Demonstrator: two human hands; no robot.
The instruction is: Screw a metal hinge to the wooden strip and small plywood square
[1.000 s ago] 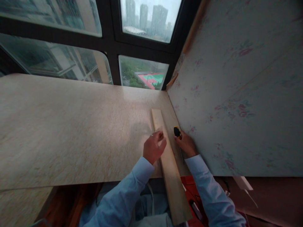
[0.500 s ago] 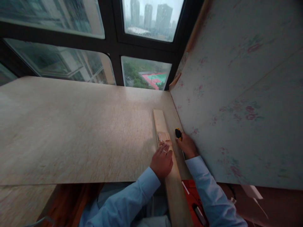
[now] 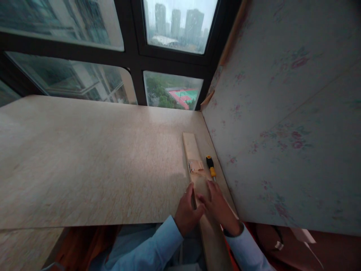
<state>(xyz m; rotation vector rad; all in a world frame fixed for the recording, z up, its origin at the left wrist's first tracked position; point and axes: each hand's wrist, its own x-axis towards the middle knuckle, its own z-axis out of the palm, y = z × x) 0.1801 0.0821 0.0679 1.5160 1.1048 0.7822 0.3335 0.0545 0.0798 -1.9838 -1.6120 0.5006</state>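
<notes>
The right hand [image 3: 221,207] has left the screwdriver [image 3: 211,165] and joined the left hand [image 3: 187,212] at the plank [image 3: 211,242] overhanging the counter [image 3: 98,162], grip closure unclear; this looks like steadying, the next move calling for an even, two-sided hold.

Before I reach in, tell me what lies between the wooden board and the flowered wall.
In the head view, a yellow-and-black screwdriver lies there, on the countertop; nearer the person, the right hand covers part of that stretch.
</notes>
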